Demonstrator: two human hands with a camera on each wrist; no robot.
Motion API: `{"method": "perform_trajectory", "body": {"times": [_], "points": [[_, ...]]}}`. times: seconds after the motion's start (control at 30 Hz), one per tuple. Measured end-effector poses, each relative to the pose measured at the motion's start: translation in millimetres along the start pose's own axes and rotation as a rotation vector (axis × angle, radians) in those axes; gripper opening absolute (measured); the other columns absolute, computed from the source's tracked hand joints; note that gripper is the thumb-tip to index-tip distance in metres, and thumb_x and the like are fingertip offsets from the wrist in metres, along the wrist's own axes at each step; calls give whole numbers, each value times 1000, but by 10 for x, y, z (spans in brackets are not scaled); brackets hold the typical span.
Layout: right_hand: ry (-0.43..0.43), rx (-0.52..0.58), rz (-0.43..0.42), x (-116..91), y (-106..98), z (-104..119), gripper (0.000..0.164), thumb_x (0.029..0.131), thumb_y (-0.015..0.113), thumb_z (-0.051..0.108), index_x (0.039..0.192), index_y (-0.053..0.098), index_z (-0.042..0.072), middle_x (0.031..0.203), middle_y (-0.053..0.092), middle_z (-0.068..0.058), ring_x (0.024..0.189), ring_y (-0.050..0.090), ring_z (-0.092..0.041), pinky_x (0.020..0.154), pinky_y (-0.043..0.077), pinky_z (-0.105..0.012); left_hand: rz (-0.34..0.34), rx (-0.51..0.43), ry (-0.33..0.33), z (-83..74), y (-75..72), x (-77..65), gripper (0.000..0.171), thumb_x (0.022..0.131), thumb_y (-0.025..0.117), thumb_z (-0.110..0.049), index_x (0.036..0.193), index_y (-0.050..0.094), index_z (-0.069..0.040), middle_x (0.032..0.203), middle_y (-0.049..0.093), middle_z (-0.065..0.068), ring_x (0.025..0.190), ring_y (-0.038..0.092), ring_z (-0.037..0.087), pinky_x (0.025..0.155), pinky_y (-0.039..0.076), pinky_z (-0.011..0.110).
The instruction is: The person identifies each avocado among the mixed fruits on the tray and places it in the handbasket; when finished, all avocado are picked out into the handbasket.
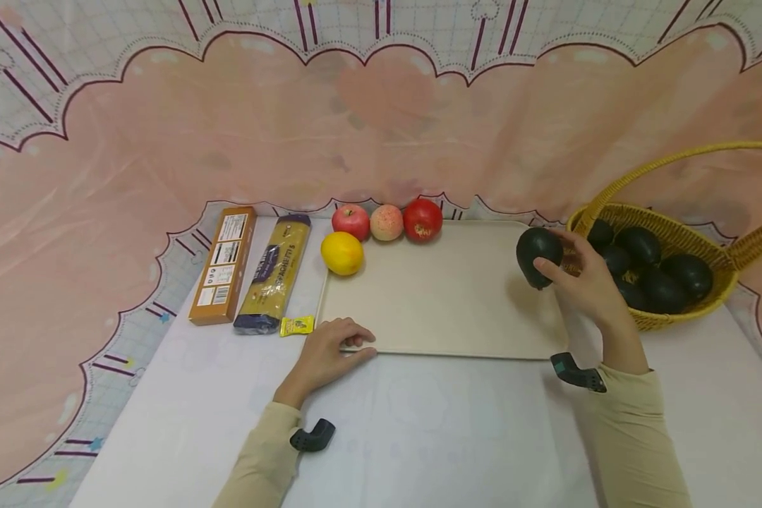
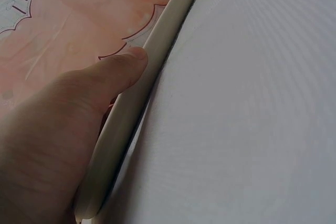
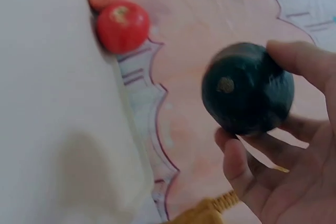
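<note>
In the head view my right hand (image 1: pixel 590 286) pinches a dark green, nearly black avocado (image 1: pixel 536 255) between thumb and fingers, above the right end of a cream tray (image 1: pixel 444 296). The right wrist view shows that avocado (image 3: pixel 247 90) with its stem scar, clear of the tray and casting a shadow on it. My left hand (image 1: pixel 330 354) rests at the tray's front left corner. Its thumb (image 2: pixel 118 72) lies along the rim in the left wrist view, while its other fingers are hidden there. Beside my right hand, a yellow wicker basket (image 1: pixel 686 317) holds several more dark avocados (image 1: pixel 638 245).
Along the tray's back left stand an apple (image 1: pixel 351 223), a peach (image 1: pixel 386 223), a pomegranate (image 1: pixel 422 220) and a lemon (image 1: pixel 342 254). Left of the tray lie a spaghetti packet (image 1: pixel 278 264), an orange-brown box (image 1: pixel 224 264) and a small yellow wrapped packet (image 1: pixel 297 325). The basket handle arches high.
</note>
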State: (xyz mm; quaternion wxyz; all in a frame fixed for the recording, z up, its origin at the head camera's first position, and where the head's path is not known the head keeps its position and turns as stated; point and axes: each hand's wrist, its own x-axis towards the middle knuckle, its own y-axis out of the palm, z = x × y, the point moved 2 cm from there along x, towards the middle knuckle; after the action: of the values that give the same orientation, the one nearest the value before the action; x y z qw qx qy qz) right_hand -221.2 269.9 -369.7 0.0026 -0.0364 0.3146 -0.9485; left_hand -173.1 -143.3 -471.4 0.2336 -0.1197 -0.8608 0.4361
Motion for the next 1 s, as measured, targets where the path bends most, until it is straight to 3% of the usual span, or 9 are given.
{"method": "perform_trajectory", "body": {"times": [0.07, 0.2, 0.3, 0.53, 0.67, 0.8, 0.93, 1.0], "points": [[-10, -22, 11, -20, -62, -20, 65, 90, 62, 37, 146, 32, 26, 134, 46, -11, 110, 49, -25, 82, 44, -37, 3, 5, -1, -10, -1, 7, 17, 80, 74, -39, 93, 67, -32, 77, 52, -17, 73, 43, 2, 69, 36, 23], [-14, -56, 29, -47, -183, -69, 63, 90, 61, 37, 146, 32, 28, 135, 45, -9, 113, 50, -26, 77, 41, -18, 9, 15, -5, -25, -2, 16, 17, 80, 74, -39, 93, 67, -32, 77, 52, -17, 73, 43, 1, 69, 36, 23], [2, -65, 26, -52, -269, -128, 64, 90, 60, 38, 146, 31, 29, 138, 41, -9, 117, 47, -26, 78, 37, -13, 8, 12, -6, -33, -4, 13, 17, 80, 74, -38, 93, 67, -31, 77, 52, -17, 72, 43, 2, 69, 36, 23], [74, -62, 13, -74, -444, -291, 67, 91, 58, 43, 148, 24, 34, 147, 34, -16, 126, 40, -37, 76, 37, -16, 3, 15, -3, -40, -10, 4, 17, 79, 74, -39, 93, 68, -31, 76, 53, -17, 72, 43, 1, 70, 35, 23], [114, -59, -8, -97, -512, -352, 68, 90, 57, 46, 148, 22, 37, 150, 30, -19, 129, 37, -42, 79, 40, -23, -8, 24, 9, -36, -9, 4, 17, 79, 74, -40, 93, 67, -31, 76, 52, -17, 71, 43, 1, 69, 35, 24], [136, -53, -45, -129, -568, -438, 66, 90, 56, 47, 147, 21, 42, 150, 30, -17, 125, 37, -39, 84, 40, -34, -13, 21, 16, -37, -7, 15, 17, 79, 74, -40, 92, 67, -31, 76, 52, -17, 71, 43, 1, 69, 35, 23], [174, -32, -70, -156, -631, -551, 65, 90, 56, 48, 145, 21, 46, 155, 26, -7, 126, 35, -35, 91, 39, -40, -9, 20, 10, -36, -5, 17, 17, 79, 74, -41, 93, 67, -32, 76, 53, -18, 72, 43, 0, 70, 35, 24], [192, -19, -88, -171, -665, -613, 64, 90, 56, 47, 145, 22, 46, 155, 26, -3, 126, 37, -29, 90, 41, -29, -6, 18, 6, -35, -5, 13, 17, 79, 74, -41, 93, 67, -32, 76, 53, -17, 71, 43, 0, 70, 35, 24]]}}
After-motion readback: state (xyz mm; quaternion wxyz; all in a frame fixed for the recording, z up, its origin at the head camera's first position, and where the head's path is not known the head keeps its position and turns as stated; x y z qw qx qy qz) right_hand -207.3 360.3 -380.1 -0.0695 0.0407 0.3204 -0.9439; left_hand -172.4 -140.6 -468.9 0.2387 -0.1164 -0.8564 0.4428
